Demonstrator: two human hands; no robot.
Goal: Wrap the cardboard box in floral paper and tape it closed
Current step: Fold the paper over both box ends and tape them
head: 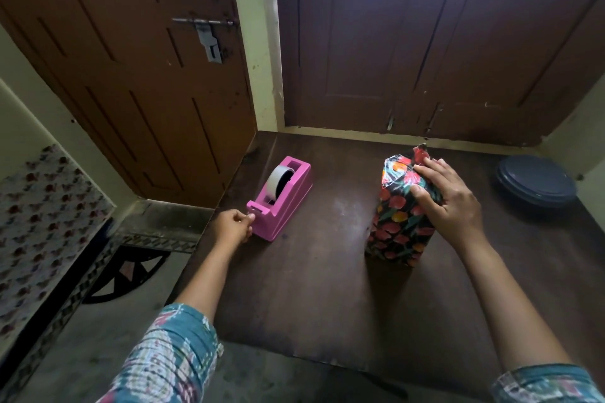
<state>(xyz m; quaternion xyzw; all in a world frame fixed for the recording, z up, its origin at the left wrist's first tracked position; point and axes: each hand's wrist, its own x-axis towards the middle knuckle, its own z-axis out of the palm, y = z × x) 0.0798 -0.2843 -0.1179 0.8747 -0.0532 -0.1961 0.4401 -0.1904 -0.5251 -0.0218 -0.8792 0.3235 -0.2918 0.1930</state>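
Observation:
The box [397, 222], wrapped in dark floral paper, stands upright on the dark wooden table [327, 288]. My right hand [448, 199] rests over its top right edge, fingers pressing the folded paper down; a paper flap sticks up at the far corner. A pink tape dispenser [281, 203] with a roll of clear tape sits at the table's left edge. My left hand [234, 226] is at the dispenser's near cutter end, with thumb and fingers pinched together there. Whether it holds the tape end is too small to tell.
A dark round lid or plate [537, 181] lies at the table's far right. Two brown doors stand behind the table, the left with a metal latch [209, 39]. The floor and a patterned mat [127, 271] lie left of the table's edge.

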